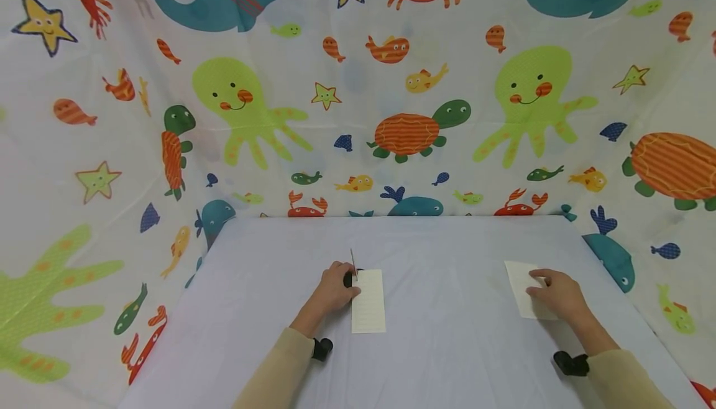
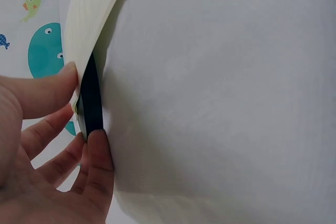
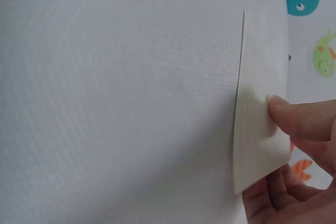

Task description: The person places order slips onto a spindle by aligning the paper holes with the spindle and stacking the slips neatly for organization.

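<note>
My left hand [image 1: 335,288] holds a cream ruled notepad [image 1: 368,303] by its upper left edge. In the left wrist view the thumb lies on the ruled page and the other fingers are at a dark strip [image 2: 93,98] under it. A thin, upright reddish-brown edge [image 1: 353,262] rises beside the fingers in the head view; what it belongs to cannot be told. Over the right side of the table, my right hand [image 1: 559,297] pinches a loose cream sheet of paper [image 1: 523,291], thumb on its face. The sheet [image 3: 257,114] is tilted and casts a shadow on the cloth.
A white cloth covers the table [image 1: 447,359]. Behind it and along the sides hangs a curtain [image 1: 347,185] printed with sea animals. Black wrist-worn devices show at the left wrist [image 1: 322,349] and the right wrist [image 1: 572,363], below beige sleeves.
</note>
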`<state>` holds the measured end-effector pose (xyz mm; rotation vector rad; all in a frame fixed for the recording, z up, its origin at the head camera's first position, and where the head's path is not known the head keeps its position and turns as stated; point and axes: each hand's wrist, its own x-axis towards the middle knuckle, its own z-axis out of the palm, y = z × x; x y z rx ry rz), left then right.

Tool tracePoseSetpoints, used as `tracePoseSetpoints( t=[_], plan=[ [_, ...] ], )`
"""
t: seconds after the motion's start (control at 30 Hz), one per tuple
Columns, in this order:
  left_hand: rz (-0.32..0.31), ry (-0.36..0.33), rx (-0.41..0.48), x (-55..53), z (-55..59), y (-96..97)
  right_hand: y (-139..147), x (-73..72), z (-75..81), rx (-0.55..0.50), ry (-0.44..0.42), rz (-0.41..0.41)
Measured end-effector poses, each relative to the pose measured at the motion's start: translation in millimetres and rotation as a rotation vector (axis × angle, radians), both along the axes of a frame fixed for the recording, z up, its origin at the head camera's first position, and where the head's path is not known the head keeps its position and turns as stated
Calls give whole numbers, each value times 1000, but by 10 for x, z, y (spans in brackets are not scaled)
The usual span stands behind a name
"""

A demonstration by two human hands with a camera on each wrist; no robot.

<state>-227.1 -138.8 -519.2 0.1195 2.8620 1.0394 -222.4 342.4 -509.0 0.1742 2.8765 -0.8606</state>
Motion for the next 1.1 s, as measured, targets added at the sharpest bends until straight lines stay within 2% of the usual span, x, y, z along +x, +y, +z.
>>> tracePoseSetpoints(
  t=[0.2,0.43,0.7,1.1],
  plan=[
    [5,-8,9,4,23,3,-20,25,-30,-153,-6,-97],
    [13,-16,3,-2,26,13,-74,64,-26,-307,-18,-156],
    [14,-30,5,-13,33,-1,-157,109,-71,-320,27,-196],
    [18,-37,9,-24,28,-2,-390,109,-94,-358,89,-127]
  ],
)
